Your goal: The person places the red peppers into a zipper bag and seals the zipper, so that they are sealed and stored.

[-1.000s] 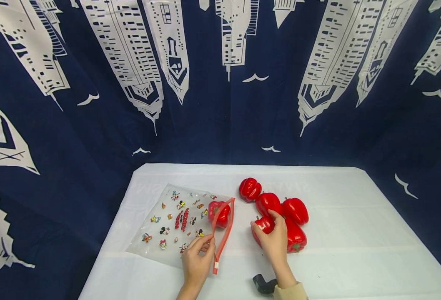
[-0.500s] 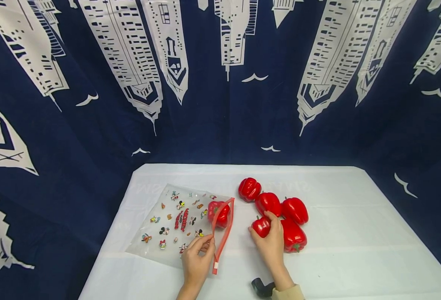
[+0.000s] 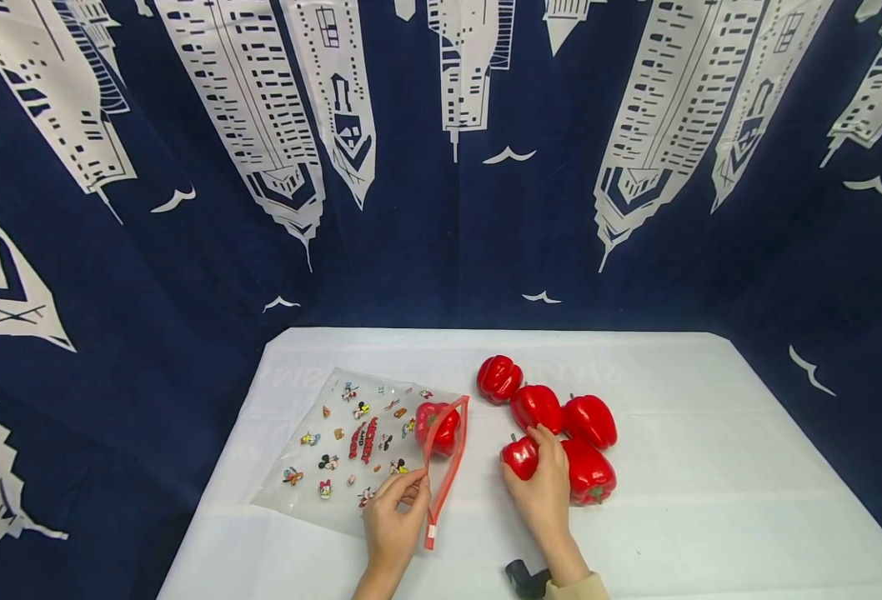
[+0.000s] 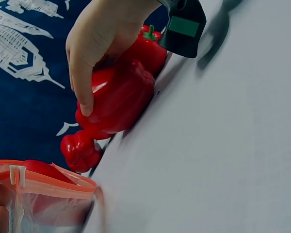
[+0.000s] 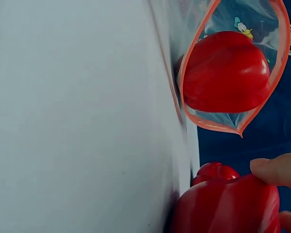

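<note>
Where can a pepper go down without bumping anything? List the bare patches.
Bare cloth lies right of the peppers toward the table's right edge, along the far edge behind the bag, and in the front left corner. It is crowded in the strip between the bag's mouth and the peppers, where both hands work: left, right.

— What colour are the peppers [image 3: 561, 425]?
— Glossy red, with green stems.
— The bag [image 3: 351, 446]?
— Clear, printed with small cartoon figures, with an orange-red zip rim.
— And around them?
— A white tablecloth [image 3: 711, 467]; a navy curtain [image 3: 441, 233] with white skyscrapers and birds.
</note>
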A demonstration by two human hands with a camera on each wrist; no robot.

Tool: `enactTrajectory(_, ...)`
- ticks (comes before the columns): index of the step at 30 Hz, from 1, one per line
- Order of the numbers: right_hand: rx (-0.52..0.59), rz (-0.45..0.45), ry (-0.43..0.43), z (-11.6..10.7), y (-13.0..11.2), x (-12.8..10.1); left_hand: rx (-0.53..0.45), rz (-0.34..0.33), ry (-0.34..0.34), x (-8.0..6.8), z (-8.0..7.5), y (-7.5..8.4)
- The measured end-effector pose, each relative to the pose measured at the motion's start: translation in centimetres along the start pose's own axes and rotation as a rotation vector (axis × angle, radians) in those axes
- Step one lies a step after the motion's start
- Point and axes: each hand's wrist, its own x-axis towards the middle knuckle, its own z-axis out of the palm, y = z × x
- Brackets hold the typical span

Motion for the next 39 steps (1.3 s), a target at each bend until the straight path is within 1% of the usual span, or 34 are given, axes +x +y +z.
enactTrajectory(4,-0.042,0.001,-0.014,0.1,0.1,-0.2,0.005,-0.002,-0.002,0.0,0.0,0.0)
enactTrajectory(8,-0.068,0.038,-0.025,0.2,0.3,-0.4,0.010,-0.015,-0.006,0.0,0.0,0.1)
enactTrajectory(12,-0.083,0.082,-0.038,0.0,0.3,-0.5,0.006,-0.009,-0.001,0.0,0.0,0.0)
enactTrajectory(18,-0.087,0.098,-0.044,-0.1,0.2,-0.5,0.007,-0.014,0.002,0.1,0.0,-0.1)
enactTrajectory(23,-0.038,0.106,-0.046,0.1,0.1,-0.8,0.030,-0.031,-0.010,0.2,0.0,-0.2)
enactTrajectory(32,0.087,0.088,-0.058,0.4,-0.5,-1.1,0.025,-0.023,-0.007,0.3,-0.1,0.0)
enactTrajectory(39,0.159,0.128,-0.098,0.6,-1.1,-1.3,0.036,-0.026,-0.004,0.3,-0.1,0.1)
